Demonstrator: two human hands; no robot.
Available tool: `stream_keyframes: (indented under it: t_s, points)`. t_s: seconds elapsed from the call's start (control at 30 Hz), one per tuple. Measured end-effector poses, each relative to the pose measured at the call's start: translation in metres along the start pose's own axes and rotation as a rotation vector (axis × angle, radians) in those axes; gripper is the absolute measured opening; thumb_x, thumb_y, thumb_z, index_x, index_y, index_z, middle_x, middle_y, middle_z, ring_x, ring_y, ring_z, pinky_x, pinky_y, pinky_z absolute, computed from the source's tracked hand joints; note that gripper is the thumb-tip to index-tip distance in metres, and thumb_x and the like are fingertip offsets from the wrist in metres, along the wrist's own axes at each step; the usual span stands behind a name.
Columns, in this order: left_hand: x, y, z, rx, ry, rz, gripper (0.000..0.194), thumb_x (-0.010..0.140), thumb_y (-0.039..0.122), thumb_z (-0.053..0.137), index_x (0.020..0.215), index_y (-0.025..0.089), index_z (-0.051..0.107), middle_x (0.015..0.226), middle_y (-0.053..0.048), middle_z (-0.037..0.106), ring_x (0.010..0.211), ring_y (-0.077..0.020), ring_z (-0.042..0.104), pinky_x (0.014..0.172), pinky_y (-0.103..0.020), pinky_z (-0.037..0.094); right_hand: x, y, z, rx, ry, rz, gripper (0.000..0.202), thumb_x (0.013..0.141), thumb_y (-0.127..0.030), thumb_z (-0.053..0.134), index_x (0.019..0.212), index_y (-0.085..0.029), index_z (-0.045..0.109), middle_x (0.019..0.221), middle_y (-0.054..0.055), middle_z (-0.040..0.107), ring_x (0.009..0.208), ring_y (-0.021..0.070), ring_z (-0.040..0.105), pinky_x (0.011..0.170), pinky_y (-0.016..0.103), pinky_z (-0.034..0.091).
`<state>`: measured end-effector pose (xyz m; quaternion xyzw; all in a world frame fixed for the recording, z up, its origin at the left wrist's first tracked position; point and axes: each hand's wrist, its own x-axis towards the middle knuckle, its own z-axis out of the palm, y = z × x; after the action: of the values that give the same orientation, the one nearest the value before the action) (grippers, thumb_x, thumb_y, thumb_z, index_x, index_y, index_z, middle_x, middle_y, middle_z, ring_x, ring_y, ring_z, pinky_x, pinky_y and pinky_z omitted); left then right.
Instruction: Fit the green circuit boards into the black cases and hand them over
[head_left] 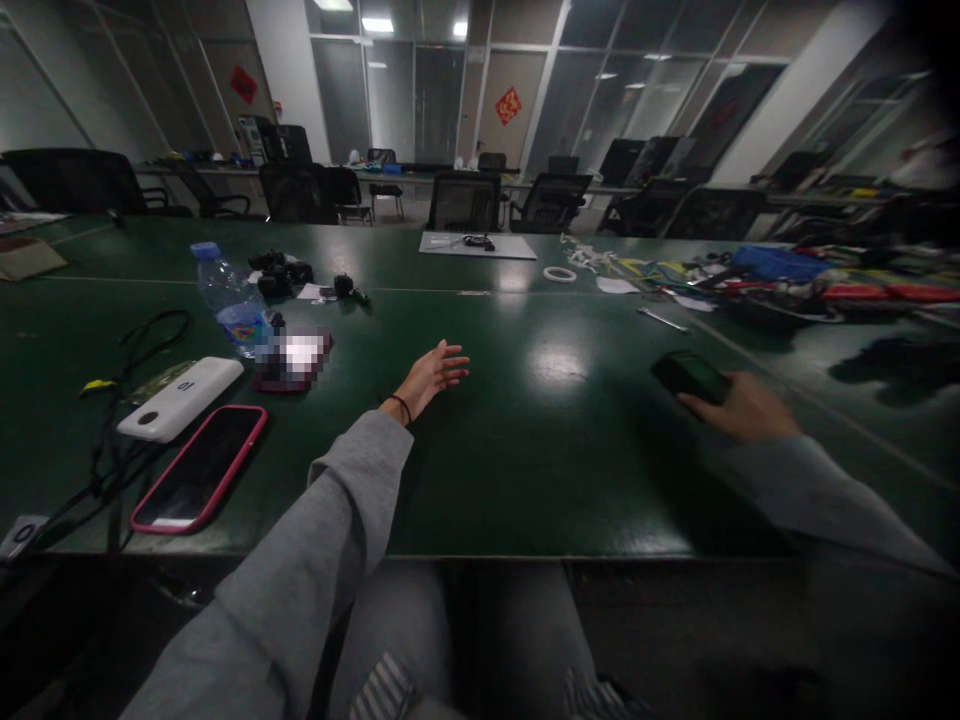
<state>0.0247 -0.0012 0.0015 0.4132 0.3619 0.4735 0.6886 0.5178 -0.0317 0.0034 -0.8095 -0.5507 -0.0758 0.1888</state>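
Note:
My left hand (431, 380) hovers over the middle of the green table (517, 470), its fingers stretched out and nothing in them. A dark band circles that wrist. On the right, my right hand (754, 408) grips a dark, flat, rectangular object (691, 378) by its near end, thumb along the side facing me. Motion blur hides what kind of object it is. To the left of my left hand lie a phone in a pink-red case (202, 470), a white power bank (182, 398) and a dark red device (291, 360) whose face is pixelated.
A clear plastic bottle (231, 305) with a blue cap stands at the left, near black cords (112, 440). Small black parts (281, 275) lie behind it. A white ring (559, 274), a metal wrench (663, 320) and tangled cables (780, 270) occupy the far right. Office chairs (465, 200) line the back.

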Motion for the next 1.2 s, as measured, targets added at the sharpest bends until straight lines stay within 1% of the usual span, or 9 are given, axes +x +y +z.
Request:
stream_keyframes:
  t_s: [0.1, 0.23, 0.3, 0.4, 0.57, 0.8, 0.93, 1.07, 1.2]
  points:
    - [0.002, -0.004, -0.003, 0.000, -0.005, 0.013, 0.046, 0.089, 0.050, 0.057, 0.119, 0.016, 0.058, 0.128, -0.016, 0.062, 0.098, -0.0201, 0.066, 0.089, -0.034, 0.048, -0.032, -0.102, 0.015, 0.106, -0.047, -0.218, 0.063, 0.080, -0.043, 0.074, 0.128, -0.009, 0.052, 0.115, 0.022, 0.060, 0.099, 0.0277, 0.061, 0.078, 0.035, 0.047]
    - [0.003, -0.010, -0.003, -0.034, -0.004, 0.021, 0.049, 0.083, 0.044, 0.068, 0.122, 0.018, 0.052, 0.128, -0.015, 0.060, 0.095, -0.0193, 0.067, 0.088, -0.034, 0.050, -0.084, -0.225, 0.036, 0.357, -0.027, -0.464, 0.061, 0.081, -0.044, 0.071, 0.126, -0.011, 0.049, 0.113, 0.016, 0.059, 0.102, 0.0284, 0.060, 0.087, 0.040, 0.050]
    - [0.003, -0.011, 0.000, -0.059, 0.036, 0.018, 0.054, 0.080, 0.038, 0.072, 0.124, 0.019, 0.048, 0.124, -0.014, 0.061, 0.088, -0.0164, 0.068, 0.085, -0.033, 0.051, -0.106, -0.267, 0.044, 0.441, 0.003, -0.559, 0.055, 0.082, -0.040, 0.067, 0.125, -0.012, 0.047, 0.116, 0.015, 0.057, 0.108, 0.0292, 0.057, 0.090, 0.042, 0.051]
    - [0.004, -0.012, 0.004, -0.063, 0.122, 0.036, 0.056, 0.076, 0.029, 0.077, 0.122, 0.019, 0.046, 0.116, -0.010, 0.063, 0.081, -0.0129, 0.065, 0.079, -0.030, 0.051, -0.128, -0.305, 0.052, 0.480, 0.020, -0.633, 0.047, 0.084, -0.036, 0.062, 0.123, -0.015, 0.047, 0.116, 0.015, 0.054, 0.109, 0.0302, 0.056, 0.086, 0.044, 0.054]
    - [0.007, -0.013, 0.005, -0.079, 0.175, 0.059, 0.048, 0.072, 0.023, 0.079, 0.110, 0.019, 0.051, 0.103, -0.006, 0.064, 0.086, -0.0147, 0.064, 0.081, -0.030, 0.051, -0.138, -0.313, 0.061, 0.518, 0.008, -0.661, 0.049, 0.088, -0.041, 0.058, 0.125, -0.014, 0.043, 0.116, 0.016, 0.051, 0.109, 0.0309, 0.055, 0.087, 0.046, 0.054]
    - [0.011, -0.012, 0.000, -0.111, 0.209, 0.052, 0.033, 0.078, 0.033, 0.073, 0.103, 0.019, 0.056, 0.090, -0.003, 0.065, 0.076, -0.0145, 0.063, 0.074, -0.030, 0.051, -0.139, -0.307, 0.062, 0.794, -0.104, -0.647, 0.061, 0.086, -0.058, 0.058, 0.128, -0.017, 0.042, 0.121, 0.015, 0.049, 0.110, 0.0284, 0.055, 0.093, 0.047, 0.051]
    - [0.009, -0.010, -0.001, -0.095, 0.182, 0.066, 0.034, 0.077, 0.032, 0.074, 0.104, 0.021, 0.058, 0.095, -0.004, 0.067, 0.081, -0.0153, 0.065, 0.076, -0.029, 0.052, -0.133, -0.308, 0.066, 1.025, -0.202, -0.517, 0.051, 0.090, -0.058, 0.051, 0.120, -0.017, 0.047, 0.115, 0.013, 0.053, 0.106, 0.0243, 0.056, 0.096, 0.044, 0.048]
    - [0.007, -0.008, 0.000, -0.087, 0.128, 0.084, 0.034, 0.076, 0.032, 0.073, 0.105, 0.021, 0.058, 0.099, -0.005, 0.068, 0.086, -0.0163, 0.066, 0.081, -0.030, 0.051, -0.124, -0.307, 0.077, 1.178, -0.372, -0.331, 0.052, 0.086, -0.060, 0.053, 0.115, -0.018, 0.047, 0.102, 0.009, 0.059, 0.095, 0.0216, 0.059, 0.091, 0.042, 0.049]
    - [0.007, -0.007, 0.000, -0.083, 0.102, 0.096, 0.040, 0.075, 0.032, 0.074, 0.110, 0.021, 0.058, 0.102, -0.007, 0.069, 0.091, -0.0187, 0.067, 0.084, -0.032, 0.051, -0.121, -0.306, 0.081, 1.258, -0.454, -0.291, 0.050, 0.084, -0.058, 0.058, 0.115, -0.020, 0.047, 0.100, 0.006, 0.061, 0.092, 0.0191, 0.061, 0.087, 0.038, 0.050]
